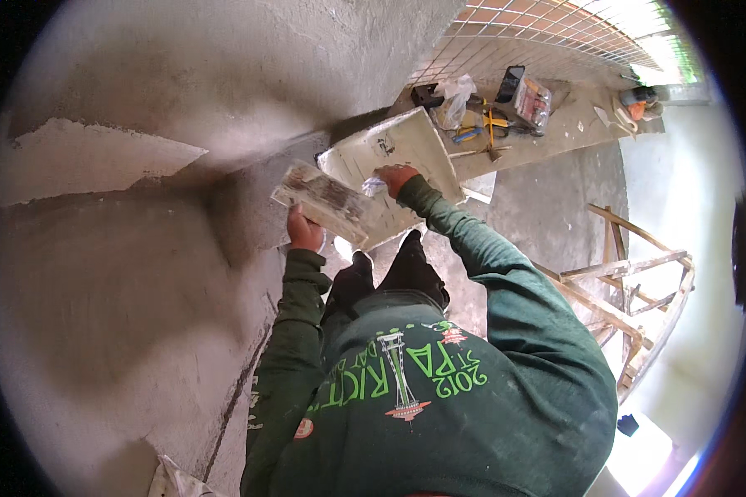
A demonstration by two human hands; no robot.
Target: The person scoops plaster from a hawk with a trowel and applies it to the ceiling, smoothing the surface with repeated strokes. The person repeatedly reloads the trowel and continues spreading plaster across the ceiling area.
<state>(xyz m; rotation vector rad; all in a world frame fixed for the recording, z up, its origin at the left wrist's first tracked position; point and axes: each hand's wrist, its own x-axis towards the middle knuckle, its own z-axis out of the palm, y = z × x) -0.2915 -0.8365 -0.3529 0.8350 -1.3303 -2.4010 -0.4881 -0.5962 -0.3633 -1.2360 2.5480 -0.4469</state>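
Observation:
My left hand [305,229] is closed on the lower left edge of a long rectangular board [326,201], tilted and smeared with whitish and dark residue. The board overlaps the near left part of a shallow cream-coloured tub [423,137] with stained inner walls. Inside the tub's outline, my right hand [396,177] is closed, with a small pale piece [374,185] showing at its fingers. What that piece is cannot be made out. The board hides part of the tub's floor.
Rough plastered wall [124,290] rises close on the left. Beyond the tub, a ledge bears a clear plastic bag [454,101], yellow-handled tools [495,123], a clear box [532,108] and a phone-like dark object [511,83]. A wooden trestle [626,269] stands at right.

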